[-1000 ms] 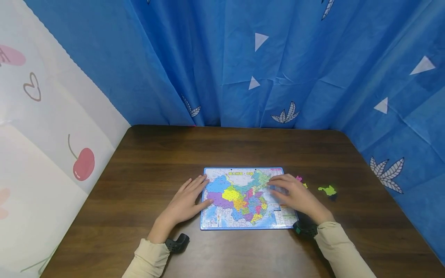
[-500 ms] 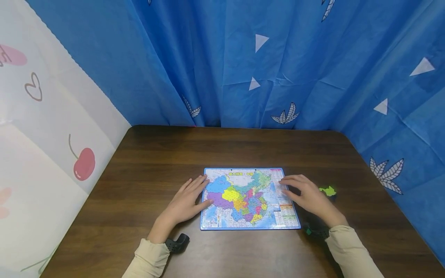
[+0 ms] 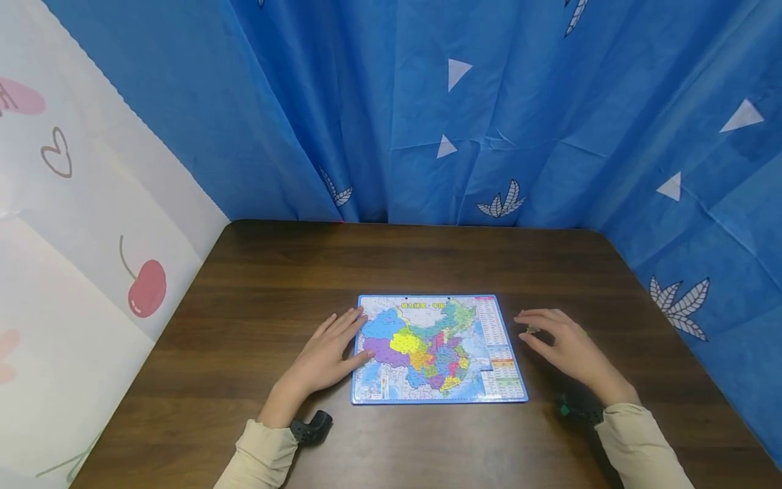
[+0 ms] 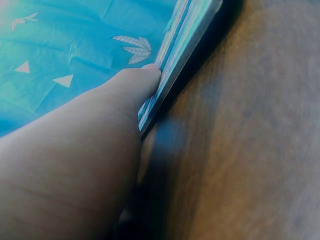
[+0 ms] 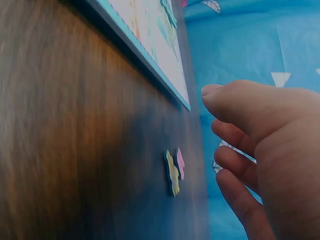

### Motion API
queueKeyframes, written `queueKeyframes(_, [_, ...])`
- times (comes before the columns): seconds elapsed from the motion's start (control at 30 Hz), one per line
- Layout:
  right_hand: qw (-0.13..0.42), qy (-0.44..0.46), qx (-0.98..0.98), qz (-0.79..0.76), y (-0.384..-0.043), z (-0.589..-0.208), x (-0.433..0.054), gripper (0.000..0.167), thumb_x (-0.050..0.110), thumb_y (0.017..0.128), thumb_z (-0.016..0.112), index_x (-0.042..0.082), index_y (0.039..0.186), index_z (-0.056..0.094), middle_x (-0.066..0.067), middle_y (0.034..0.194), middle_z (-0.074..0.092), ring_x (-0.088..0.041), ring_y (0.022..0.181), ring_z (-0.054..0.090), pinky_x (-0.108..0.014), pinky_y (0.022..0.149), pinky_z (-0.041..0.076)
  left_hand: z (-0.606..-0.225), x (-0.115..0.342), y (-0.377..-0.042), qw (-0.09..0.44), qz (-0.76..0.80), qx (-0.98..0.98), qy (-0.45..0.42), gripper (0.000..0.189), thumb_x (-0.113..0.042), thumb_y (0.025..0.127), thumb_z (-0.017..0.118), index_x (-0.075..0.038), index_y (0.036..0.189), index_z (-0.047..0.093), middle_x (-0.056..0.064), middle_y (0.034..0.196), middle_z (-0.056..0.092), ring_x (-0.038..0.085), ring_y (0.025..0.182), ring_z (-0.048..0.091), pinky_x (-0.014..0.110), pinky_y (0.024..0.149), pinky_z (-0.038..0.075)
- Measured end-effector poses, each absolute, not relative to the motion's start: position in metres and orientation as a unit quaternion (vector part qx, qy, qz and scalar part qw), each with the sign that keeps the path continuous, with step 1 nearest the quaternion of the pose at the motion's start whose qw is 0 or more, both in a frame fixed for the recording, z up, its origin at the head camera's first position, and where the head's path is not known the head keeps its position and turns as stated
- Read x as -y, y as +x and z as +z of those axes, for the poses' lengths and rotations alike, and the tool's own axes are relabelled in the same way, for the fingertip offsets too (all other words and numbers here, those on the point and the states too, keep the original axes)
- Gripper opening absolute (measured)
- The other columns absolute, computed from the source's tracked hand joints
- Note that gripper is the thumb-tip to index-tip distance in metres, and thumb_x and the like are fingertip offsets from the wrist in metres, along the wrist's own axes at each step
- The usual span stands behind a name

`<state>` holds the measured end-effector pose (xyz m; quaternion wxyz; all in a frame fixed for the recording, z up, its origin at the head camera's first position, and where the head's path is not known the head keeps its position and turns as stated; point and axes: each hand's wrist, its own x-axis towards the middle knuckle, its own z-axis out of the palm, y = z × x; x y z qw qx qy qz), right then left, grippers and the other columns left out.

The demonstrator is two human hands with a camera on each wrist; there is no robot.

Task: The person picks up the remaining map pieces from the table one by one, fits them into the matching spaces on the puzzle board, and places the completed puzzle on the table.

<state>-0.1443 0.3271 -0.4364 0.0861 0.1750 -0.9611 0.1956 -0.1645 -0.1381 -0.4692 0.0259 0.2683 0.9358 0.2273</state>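
A map puzzle board point(image 3: 421, 394) with a blue rim and many coloured pieces lies flat on the table. My left hand point(image 3: 326, 356) rests with fingers spread at its left edge; in the left wrist view the thumb point(image 4: 145, 75) lies on the board's edge. To the right of the board, my right hand point(image 3: 565, 343) hovers with thumb and fingers apart, nothing between them. In the right wrist view, a yellow puzzle piece point(image 5: 172, 172) and a pink puzzle piece point(image 5: 180, 164) lie on the table beside the board. The right hand mostly covers them in the head view.
The brown wooden table point(image 3: 293, 272) extends around the board. A blue curtain point(image 3: 391, 122) hangs behind it, and a white patterned cloth point(image 3: 91, 238) hangs at the left. A bit of a green piece point(image 3: 588, 333) peeks out behind the right hand.
My right hand has moved right, from over the board's right part to above the loose pieces beside it, covering the green piece. The left hand has stayed in place.
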Motion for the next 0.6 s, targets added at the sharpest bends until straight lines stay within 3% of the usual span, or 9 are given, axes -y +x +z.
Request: queueKeyframes(0.6, [0.109, 0.151, 0.968, 0.169, -0.136, -0.437, -0.362, 0.039, 0.01, 0.088, 0.082, 0.007, 0.125, 0.071, -0.021, 0.123, 0.07, -0.042, 0.114, 0.06, -0.067, 0.092, 0.051, -0.47, 0.138, -0.165, 0.028, 0.223, -0.938, 0.264, 0.078, -0.059, 0.099, 0.058, -0.013, 0.16, 0.04, 0.007, 0.169, 0.03, 0.027, 0.157, 0.026, 0.051, 0.129, 0.016])
